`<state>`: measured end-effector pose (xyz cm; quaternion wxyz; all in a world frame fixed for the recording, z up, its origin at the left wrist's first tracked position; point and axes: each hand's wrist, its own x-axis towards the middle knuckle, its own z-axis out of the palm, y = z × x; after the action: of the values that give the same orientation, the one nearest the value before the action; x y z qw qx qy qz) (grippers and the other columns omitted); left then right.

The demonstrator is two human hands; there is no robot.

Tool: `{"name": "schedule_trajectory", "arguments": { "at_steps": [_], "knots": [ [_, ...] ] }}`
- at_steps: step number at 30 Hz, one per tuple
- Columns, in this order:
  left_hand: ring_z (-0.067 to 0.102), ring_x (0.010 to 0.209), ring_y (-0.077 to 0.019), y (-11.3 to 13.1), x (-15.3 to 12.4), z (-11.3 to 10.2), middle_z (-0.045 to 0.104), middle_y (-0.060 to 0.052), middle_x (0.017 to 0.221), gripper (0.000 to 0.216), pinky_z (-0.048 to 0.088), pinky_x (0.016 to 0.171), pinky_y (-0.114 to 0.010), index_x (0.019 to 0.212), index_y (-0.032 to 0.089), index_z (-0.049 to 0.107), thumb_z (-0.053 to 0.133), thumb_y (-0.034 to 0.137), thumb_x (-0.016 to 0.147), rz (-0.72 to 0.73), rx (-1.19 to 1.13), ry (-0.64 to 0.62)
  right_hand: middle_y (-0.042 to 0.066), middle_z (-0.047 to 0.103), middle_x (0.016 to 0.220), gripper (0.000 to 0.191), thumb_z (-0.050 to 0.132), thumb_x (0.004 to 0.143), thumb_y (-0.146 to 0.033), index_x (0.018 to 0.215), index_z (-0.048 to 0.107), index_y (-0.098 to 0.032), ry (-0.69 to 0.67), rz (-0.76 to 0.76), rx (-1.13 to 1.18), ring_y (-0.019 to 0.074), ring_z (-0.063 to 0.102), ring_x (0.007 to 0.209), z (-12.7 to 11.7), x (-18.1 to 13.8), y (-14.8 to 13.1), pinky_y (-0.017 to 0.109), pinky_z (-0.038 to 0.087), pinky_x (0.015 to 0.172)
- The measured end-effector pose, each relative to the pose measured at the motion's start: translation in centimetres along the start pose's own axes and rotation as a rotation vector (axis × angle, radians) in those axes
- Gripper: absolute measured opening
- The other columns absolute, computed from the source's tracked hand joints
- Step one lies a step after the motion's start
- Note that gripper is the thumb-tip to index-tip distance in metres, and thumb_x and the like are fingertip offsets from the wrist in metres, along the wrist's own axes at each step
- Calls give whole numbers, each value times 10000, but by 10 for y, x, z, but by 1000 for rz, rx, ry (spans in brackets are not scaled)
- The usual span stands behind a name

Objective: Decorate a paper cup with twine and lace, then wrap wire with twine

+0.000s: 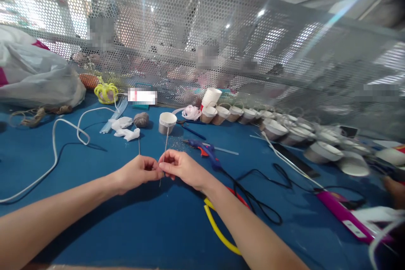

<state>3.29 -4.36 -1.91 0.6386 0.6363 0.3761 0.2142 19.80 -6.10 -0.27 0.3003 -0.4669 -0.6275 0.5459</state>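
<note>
Both of my hands meet low over the blue table, fingertips pinched together. My left hand [141, 173] is closed on grey yarn, and a strand runs up from it toward a small grey yarn ball [141, 120]. My right hand [183, 168] pinches a grey yarn strand [166, 143] that reaches up to a small pale cup [167, 123] standing upright behind the hands. A short yarn end hangs below the fingers. Crumpled white scraps [126, 130] lie beside the ball. A blue glue gun [207, 152] rests to the right of my right hand.
Rows of cups with handles [275, 128] stand at right. A purple power strip [344, 217], black cable [262, 215] and yellow tube [218, 232] lie nearer. A white cable [55, 147] crosses the left side. Behind is a perforated metal screen [177, 42]; another person's hand [395, 190] shows at far right.
</note>
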Motion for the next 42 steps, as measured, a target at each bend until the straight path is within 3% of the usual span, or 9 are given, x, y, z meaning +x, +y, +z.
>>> {"name": "schedule_trajectory", "arguments": {
  "at_steps": [8,20,28,35,42],
  "knots": [
    [330,517,-62,0,0,-1,442,62,552,229,218,504,-220,634,128,525,620,334,664,5,10,-47,-36,514,651,197,613,751,-334,753,526,-157,-96,3,10,80,477,573,-6,-1,2,216,376,516],
    [320,502,-45,0,1,-1,437,69,535,210,225,485,-205,622,124,519,614,305,672,-11,7,-50,-28,524,642,304,638,709,-435,742,514,-159,-81,13,10,83,471,555,-5,2,6,228,372,510],
    [336,501,-45,5,-1,-5,458,57,555,232,237,474,-200,651,122,537,627,335,676,18,-14,-82,-36,515,626,277,614,742,-412,713,513,-156,-102,-33,72,71,467,546,-5,-1,0,220,378,523],
    [351,519,-52,11,-3,-8,483,51,576,193,251,491,-201,688,118,570,594,308,705,45,36,-75,-47,494,589,288,565,767,-438,706,481,-170,-39,-42,19,76,467,537,-3,0,1,222,396,519],
    [387,525,-63,11,-3,-8,499,55,566,177,282,519,-207,641,131,562,600,298,687,41,57,-27,-53,474,581,190,514,816,-321,705,465,-174,-9,-16,-51,73,456,536,-2,0,-1,217,399,523]
  ]
}}
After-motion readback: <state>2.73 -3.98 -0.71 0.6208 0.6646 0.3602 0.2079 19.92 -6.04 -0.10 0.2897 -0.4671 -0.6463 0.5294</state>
